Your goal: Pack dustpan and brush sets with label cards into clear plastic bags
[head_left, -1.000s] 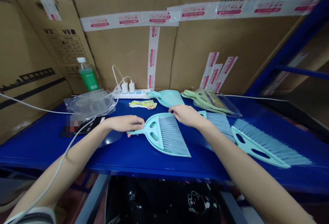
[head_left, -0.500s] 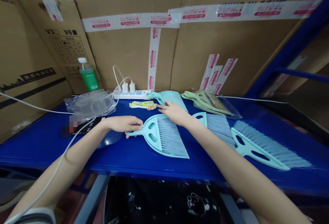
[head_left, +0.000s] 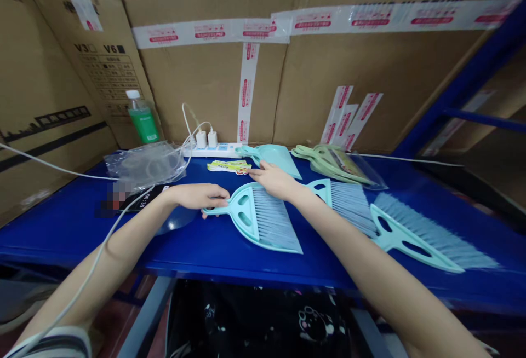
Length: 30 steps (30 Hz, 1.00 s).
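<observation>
Head view, one, sole camera. Mount: worn on the person's head, above the near edge of the table [head_left: 184, 254]. Facing: forward and down, cardboard [head_left: 197, 84] filling the top, dark printed cloth [head_left: 258, 319] at bottom centre. Range: close; left hand [head_left: 201, 196] and right hand [head_left: 273, 179] near mid-frame, cardboard farther.

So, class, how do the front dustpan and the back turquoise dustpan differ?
The front dustpan carries a bristled brush; the back turquoise dustpan shows none on its visible surface. The front dustpan is in the left grip; the back turquoise dustpan lies by the power strip. Both are turquoise, narrow ends toward the person's left.
</observation>
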Each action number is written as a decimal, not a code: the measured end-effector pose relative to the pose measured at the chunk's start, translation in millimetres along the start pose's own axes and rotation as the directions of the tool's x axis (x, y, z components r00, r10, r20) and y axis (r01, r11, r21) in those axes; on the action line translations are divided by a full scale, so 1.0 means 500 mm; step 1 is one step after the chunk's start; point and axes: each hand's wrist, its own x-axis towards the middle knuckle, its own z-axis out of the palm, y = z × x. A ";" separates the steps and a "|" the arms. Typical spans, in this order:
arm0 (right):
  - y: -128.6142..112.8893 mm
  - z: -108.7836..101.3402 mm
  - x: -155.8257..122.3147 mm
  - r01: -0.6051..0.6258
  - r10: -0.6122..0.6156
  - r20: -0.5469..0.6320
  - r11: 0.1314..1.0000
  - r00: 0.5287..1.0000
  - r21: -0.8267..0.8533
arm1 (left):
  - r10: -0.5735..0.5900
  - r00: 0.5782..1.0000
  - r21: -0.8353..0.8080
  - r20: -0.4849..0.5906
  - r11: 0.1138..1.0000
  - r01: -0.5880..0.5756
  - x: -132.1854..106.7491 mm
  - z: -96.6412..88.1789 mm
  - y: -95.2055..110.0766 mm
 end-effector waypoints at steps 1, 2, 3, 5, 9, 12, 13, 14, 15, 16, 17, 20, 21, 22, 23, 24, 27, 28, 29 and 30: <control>0.002 0.003 0.000 -0.002 0.002 -0.014 1.000 1.000 0.013 | 0.001 1.000 -0.001 0.002 1.000 -0.001 0.000 0.000 0.000; 0.004 0.006 -0.001 -0.004 0.004 -0.027 1.000 1.000 0.027 | 0.005 1.000 -0.001 0.002 1.000 -0.005 0.000 0.000 -0.001; 0.007 0.009 -0.002 -0.005 0.007 -0.040 0.999 0.999 0.042 | 0.009 1.000 0.000 0.002 1.000 -0.009 0.000 0.000 -0.001; 0.015 0.012 -0.007 -0.004 0.010 -0.074 0.997 0.997 0.079 | 0.016 1.000 0.010 -0.001 1.000 -0.016 0.000 0.000 -0.002; 0.031 0.005 -0.026 0.010 0.021 -0.154 0.980 0.988 0.200 | 0.015 1.000 0.020 -0.009 1.000 -0.014 0.000 0.000 -0.003; 0.035 -0.012 -0.044 0.037 0.038 -0.231 0.950 0.972 0.310 | 0.011 1.000 -0.004 -0.012 1.000 -0.011 0.000 0.000 -0.002; 0.035 -0.019 -0.049 0.046 0.048 -0.262 0.939 0.964 0.342 | 0.010 1.000 -0.013 -0.010 1.000 -0.010 0.001 0.000 -0.002; 0.034 -0.025 -0.054 0.051 0.062 -0.286 0.927 0.956 0.371 | 0.010 1.000 -0.020 -0.008 1.000 -0.010 0.001 0.001 -0.001; 0.033 -0.031 -0.058 0.053 0.076 -0.303 0.917 0.950 0.396 | 0.010 1.000 -0.027 -0.005 1.000 -0.010 0.001 0.001 -0.001; 0.031 -0.037 -0.062 0.054 0.087 -0.311 0.907 0.946 0.417 | 0.009 1.000 -0.031 -0.004 0.999 -0.009 0.001 0.001 0.000; 0.028 -0.043 -0.065 0.057 0.091 -0.311 0.898 0.946 0.436 | 0.007 1.000 -0.035 -0.002 0.999 -0.007 0.002 0.001 0.000; 0.020 -0.057 -0.076 0.082 0.065 -0.280 0.872 0.958 0.483 | -0.005 1.000 -0.038 -0.003 0.999 0.004 0.002 0.001 -0.001; 0.017 -0.062 -0.079 0.089 0.053 -0.261 0.861 0.964 0.501 | -0.006 1.000 -0.034 -0.004 0.999 0.005 0.003 0.001 -0.002; 0.015 -0.066 -0.082 0.092 0.042 -0.238 0.847 0.970 0.523 | -0.003 1.000 -0.029 -0.007 1.000 0.003 0.003 0.002 -0.003; 0.012 -0.069 -0.086 0.092 0.032 -0.213 0.833 0.977 0.546 | 0.001 1.000 -0.024 -0.008 1.000 -0.002 0.002 0.001 -0.003; 0.010 -0.072 -0.088 0.091 0.020 -0.186 0.818 0.982 0.568 | 0.007 1.000 -0.018 -0.010 1.000 -0.007 0.002 0.001 -0.004; 0.005 -0.077 -0.093 0.089 -0.028 -0.106 0.770 0.994 0.632 | 0.017 1.000 -0.012 -0.005 1.000 -0.017 0.001 0.001 -0.004; 0.004 -0.077 -0.093 0.088 -0.047 -0.080 0.752 0.996 0.653 | 0.018 1.000 -0.013 -0.003 1.000 -0.018 0.001 0.001 -0.003; 0.003 -0.078 -0.093 0.086 -0.065 -0.056 0.734 0.996 0.674 | 0.019 1.000 -0.014 0.000 1.000 -0.019 0.001 0.000 -0.003; 0.002 -0.078 -0.093 0.083 -0.082 -0.035 0.715 0.996 0.694 | 0.018 1.000 -0.013 0.000 1.000 -0.018 0.001 0.000 -0.002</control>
